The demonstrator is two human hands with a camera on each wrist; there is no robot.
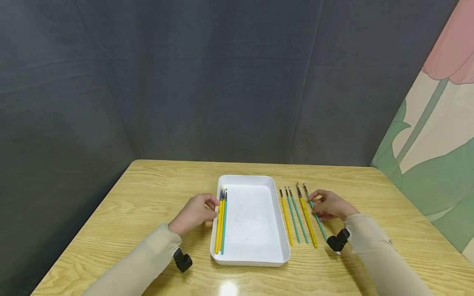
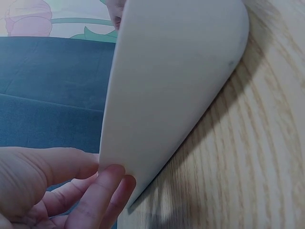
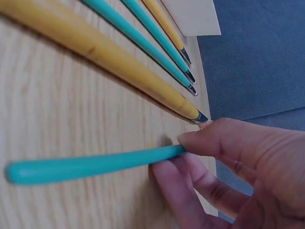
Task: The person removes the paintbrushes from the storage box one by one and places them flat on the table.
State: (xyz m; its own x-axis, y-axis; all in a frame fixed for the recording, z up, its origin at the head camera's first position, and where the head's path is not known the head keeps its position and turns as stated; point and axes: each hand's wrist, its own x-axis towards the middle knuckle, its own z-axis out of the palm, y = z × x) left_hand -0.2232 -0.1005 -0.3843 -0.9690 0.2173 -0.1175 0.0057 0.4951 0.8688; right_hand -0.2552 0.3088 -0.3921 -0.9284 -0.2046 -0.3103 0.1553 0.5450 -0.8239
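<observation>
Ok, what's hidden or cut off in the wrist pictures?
Left wrist view: inside of the white tray, hidden by its wall.
Right wrist view: bristles of the held teal paintbrush, hidden by the right hand.
Right wrist view: handle end of the thick yellow paintbrush, cut off at the upper left corner.

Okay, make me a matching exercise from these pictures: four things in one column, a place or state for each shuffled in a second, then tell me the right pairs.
Things
1. Left hand
2. Right hand
3. White tray
4. Yellow paintbrush nearest the right hand

Places and states
A. Lies on the wooden table, to the right of the tray
B. Has three paintbrushes lying inside
C. Grips the tray's left wall
D. Pinches a teal paintbrush

Right pairs: 1-C, 2-D, 3-B, 4-A
</observation>
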